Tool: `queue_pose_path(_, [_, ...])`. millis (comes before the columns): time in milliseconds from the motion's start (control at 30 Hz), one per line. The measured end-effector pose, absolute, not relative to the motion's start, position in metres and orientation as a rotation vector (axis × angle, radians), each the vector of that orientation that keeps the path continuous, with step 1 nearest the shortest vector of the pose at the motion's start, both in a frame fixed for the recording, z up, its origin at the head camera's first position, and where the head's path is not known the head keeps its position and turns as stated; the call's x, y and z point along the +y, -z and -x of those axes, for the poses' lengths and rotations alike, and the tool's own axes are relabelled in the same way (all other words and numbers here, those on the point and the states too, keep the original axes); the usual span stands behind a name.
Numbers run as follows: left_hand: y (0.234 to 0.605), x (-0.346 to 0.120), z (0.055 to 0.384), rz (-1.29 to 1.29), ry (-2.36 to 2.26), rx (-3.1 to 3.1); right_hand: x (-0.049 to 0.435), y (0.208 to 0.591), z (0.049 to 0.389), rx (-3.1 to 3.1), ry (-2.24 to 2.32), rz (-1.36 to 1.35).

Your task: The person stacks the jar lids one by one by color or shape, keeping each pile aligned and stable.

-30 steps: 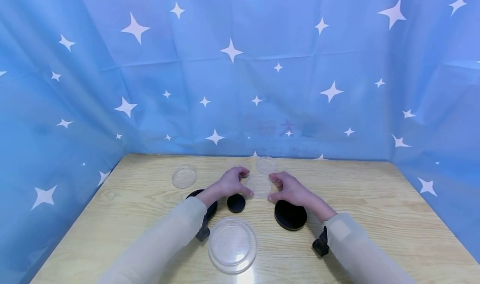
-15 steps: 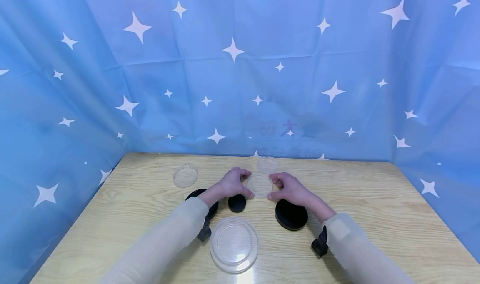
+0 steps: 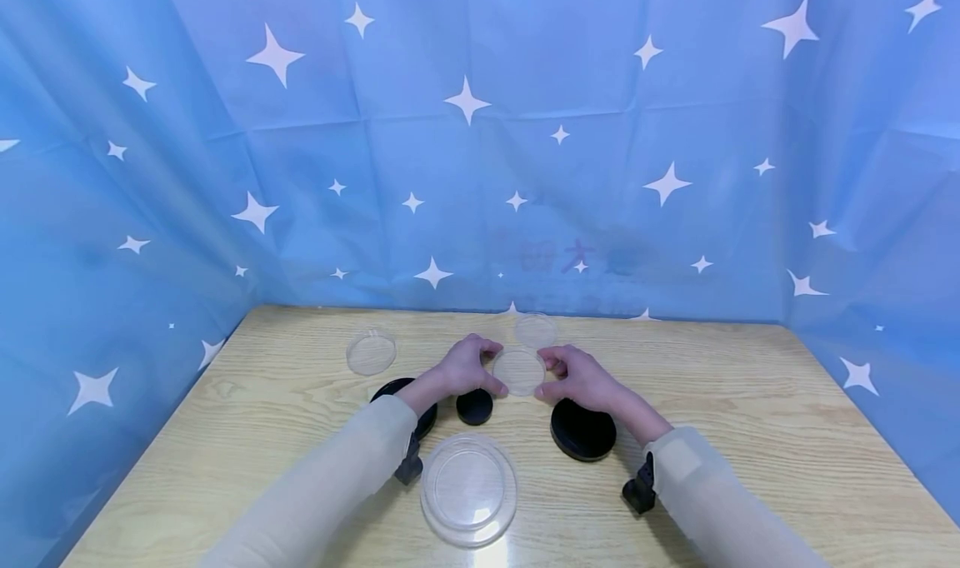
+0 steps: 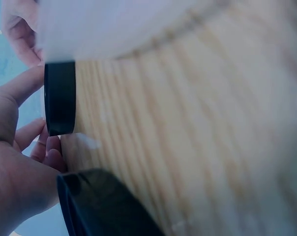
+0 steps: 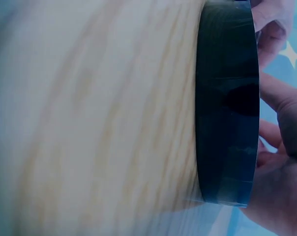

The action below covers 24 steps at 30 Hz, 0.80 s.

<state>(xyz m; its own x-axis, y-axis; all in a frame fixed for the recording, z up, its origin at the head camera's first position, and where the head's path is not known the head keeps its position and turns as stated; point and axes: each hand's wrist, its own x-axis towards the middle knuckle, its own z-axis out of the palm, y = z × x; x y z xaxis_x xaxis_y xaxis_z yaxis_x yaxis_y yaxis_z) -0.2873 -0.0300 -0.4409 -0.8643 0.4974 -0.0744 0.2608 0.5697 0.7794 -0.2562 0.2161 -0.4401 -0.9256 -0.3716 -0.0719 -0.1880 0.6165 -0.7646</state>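
On the wooden table in the head view lies a clear round lid (image 3: 519, 373), flat between both hands. My left hand (image 3: 467, 364) holds its left edge, thumb near and fingers far. My right hand (image 3: 576, 378) curves round the right edge the same way. Just below the left hand sits a small black round lid (image 3: 474, 406); a larger black round piece (image 3: 426, 416) is partly covered by the left forearm. Another large black round piece (image 3: 582, 430) is close below the right hand. In the right wrist view its black side wall (image 5: 227, 103) hides part of the fingers.
A wide clear round lid (image 3: 469, 490) lies near the front, between the forearms. Two thin clear discs are farther back: one clear disc (image 3: 371, 354) at left, another clear disc (image 3: 536, 330) by the far edge. A blue star-patterned curtain (image 3: 465, 176) encloses the table (image 3: 750, 435).
Both hands keep their places at the clear lid's edges. The head view has shifted very slightly since the first frame; nothing on the table has visibly moved.
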Motion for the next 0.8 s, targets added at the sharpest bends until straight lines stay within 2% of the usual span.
queue_pose_path(800, [0.44, -0.0347, 0.2816, -0.594, -1.368, 2.461, 0.2148, 0.4307, 0.2501, 2.685, 1.237, 0.466])
